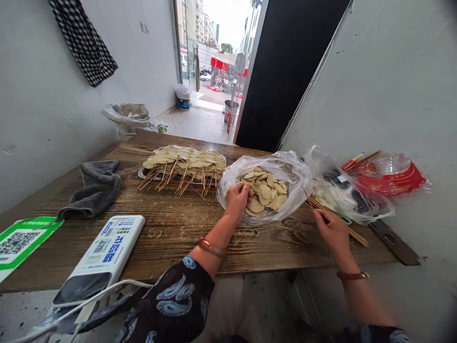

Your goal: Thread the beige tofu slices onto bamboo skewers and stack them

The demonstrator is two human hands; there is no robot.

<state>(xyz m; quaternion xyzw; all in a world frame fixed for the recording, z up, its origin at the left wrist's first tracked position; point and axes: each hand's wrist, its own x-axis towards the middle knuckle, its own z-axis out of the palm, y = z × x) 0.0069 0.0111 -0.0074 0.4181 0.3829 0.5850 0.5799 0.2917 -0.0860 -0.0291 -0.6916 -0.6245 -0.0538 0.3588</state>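
Note:
A clear plastic bag lies open on the table, full of loose thin beige slices. My left hand is at the bag's near left side, fingertips pinched together beside the slices; what they hold is hidden. On the right, my right hand is closed on a thin bamboo skewer, its tip pointing toward the bag. Under and beside this hand lies a bundle of bamboo skewers. Left of the bag, skewered slices are piled on a metal tray, sticks facing me.
A grey cloth, a white device with blue lettering and a green-edged QR card are on the left of the wooden table. Plastic bags with red packaging fill the right end. Beyond is an open doorway.

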